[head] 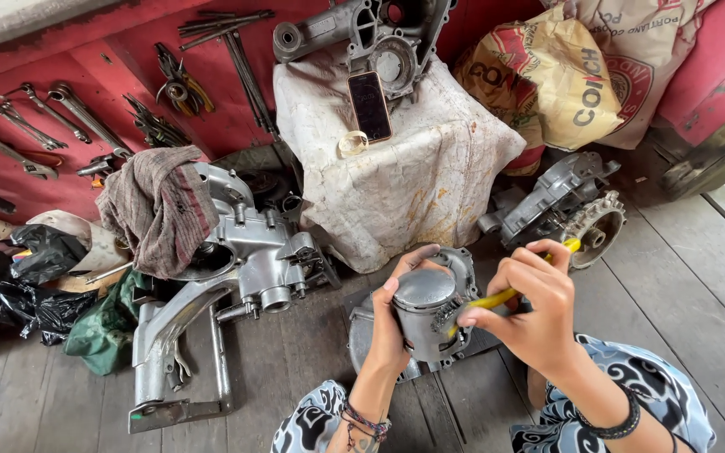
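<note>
1. Head view: the left hand (389, 323) has its grip wrapped around a grey metal piston (424, 312), held above the wooden floor (295, 369).
2. Right hand (529, 309): grip pinched on a yellow-handled brush (497, 298), its bristles touching the piston's side.
3. Just behind the piston lies a round engine cover (463, 268).
4. An engine casing (253, 252) lies to the left, under a striped rag (161, 205).

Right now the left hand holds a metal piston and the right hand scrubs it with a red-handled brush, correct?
Not quite: the brush handle is yellow, not red, as the head view shows. The rest stands: the left hand holds the metal piston and the right hand scrubs it.
</note>
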